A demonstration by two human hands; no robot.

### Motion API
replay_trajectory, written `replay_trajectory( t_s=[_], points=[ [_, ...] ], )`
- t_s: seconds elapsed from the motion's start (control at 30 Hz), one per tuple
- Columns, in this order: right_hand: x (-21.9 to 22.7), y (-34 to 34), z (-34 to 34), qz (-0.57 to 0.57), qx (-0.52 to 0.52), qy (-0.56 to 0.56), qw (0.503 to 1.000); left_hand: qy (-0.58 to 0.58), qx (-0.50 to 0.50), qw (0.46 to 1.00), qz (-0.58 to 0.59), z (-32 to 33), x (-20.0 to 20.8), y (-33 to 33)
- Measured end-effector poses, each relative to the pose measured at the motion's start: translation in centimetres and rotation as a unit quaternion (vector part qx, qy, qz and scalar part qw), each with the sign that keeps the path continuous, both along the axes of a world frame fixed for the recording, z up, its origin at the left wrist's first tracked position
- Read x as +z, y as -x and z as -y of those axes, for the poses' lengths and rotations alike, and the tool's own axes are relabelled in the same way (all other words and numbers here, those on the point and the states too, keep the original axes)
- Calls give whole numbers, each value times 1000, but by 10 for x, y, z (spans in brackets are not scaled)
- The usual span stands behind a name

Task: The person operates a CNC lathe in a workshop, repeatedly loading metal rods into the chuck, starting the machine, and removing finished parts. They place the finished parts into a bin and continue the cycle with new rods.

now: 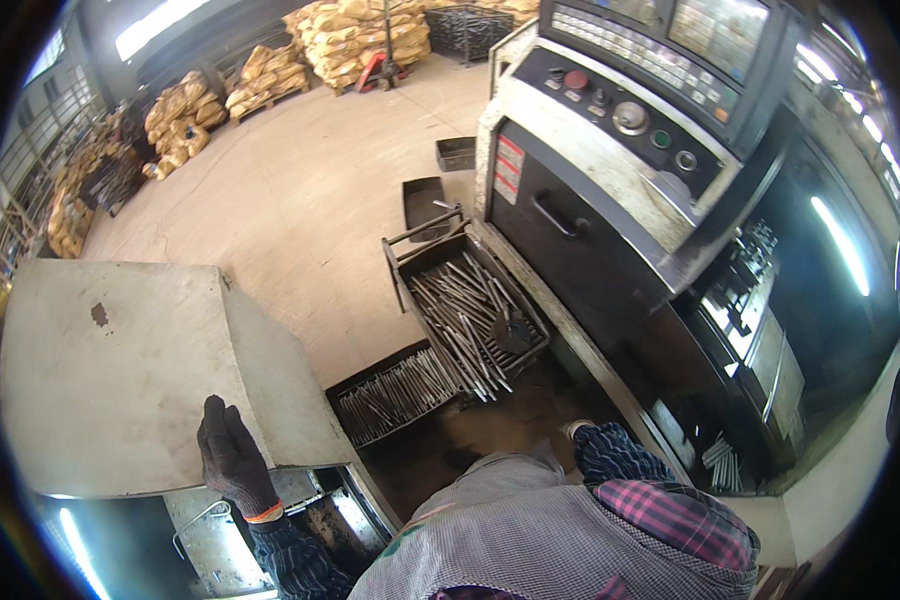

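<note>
My left hand (234,455), in a dark glove with an orange cuff, is raised with its fingers stretched out. It lies over the lower edge of a pale grey machine cover (120,370); whether it touches the cover is hard to tell. Of my right hand (574,429), only a pale bit shows past the dark patterned sleeve, low beside the machine on the right; its fingers are hidden. Ahead of me, a dark crate (548,340) holds many long metal rods (460,305). Left of it stands a black tray (336,398) of shorter metal rods (395,395).
At the right stands a large machine with a control panel (610,110), a door handle (558,215) and an open bay holding tooling (745,270). Two dark bins (422,195) are on the floor beyond the crate. Stacked yellow sacks (355,35) and a red pallet jack (372,70) are farther back.
</note>
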State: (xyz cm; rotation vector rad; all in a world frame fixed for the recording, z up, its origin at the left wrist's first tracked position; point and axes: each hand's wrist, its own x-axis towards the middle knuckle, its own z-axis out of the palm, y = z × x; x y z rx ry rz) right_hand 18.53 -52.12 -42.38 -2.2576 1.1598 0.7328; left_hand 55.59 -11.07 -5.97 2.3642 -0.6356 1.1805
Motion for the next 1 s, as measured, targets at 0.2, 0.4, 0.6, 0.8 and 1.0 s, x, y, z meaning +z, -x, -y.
replay_trajectory(
  t_s=[0.2,0.4,0.6,0.8,1.0],
  points=[
    [-60,123,-22,-18,-14,-11,1000,32,-21,999,-5,-1,-4,0],
    [14,185,-59,52,-168,-5,984,62,-15,996,-68,-11,-16,-6],
    [84,241,-41,33,-417,60,906,25,-41,999,-15,-26,-26,-26],
    [86,291,43,142,-633,282,707,92,-20,986,-135,-17,-36,-29],
    [122,321,158,267,-657,352,610,223,-34,933,-280,79,-27,68]
  ],
)
